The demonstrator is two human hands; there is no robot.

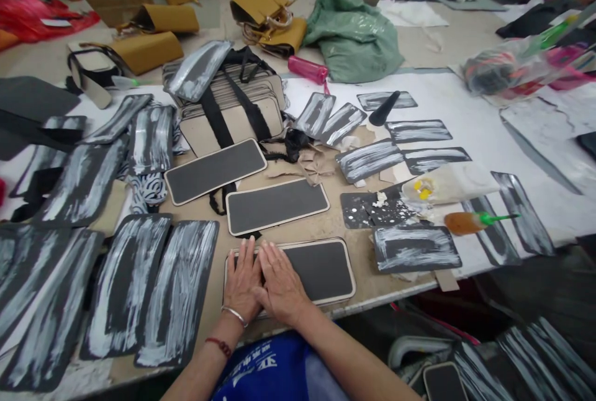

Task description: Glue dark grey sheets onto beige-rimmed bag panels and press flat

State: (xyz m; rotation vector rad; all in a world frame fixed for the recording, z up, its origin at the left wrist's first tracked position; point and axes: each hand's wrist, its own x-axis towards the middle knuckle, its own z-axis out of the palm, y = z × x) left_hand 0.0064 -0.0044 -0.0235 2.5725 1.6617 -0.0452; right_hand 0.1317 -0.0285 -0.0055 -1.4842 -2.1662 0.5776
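The left grip and right grip lie flat side by side, both released, on the left part of a pale-rimmed black panel near the worktop's edge. Just beyond them are two more rimmed panels. Left of the grips lie dark pieces streaked white (mostly lengthwise); to the right, past the panel, an orange bottle. Farther beyond sits a green bag.
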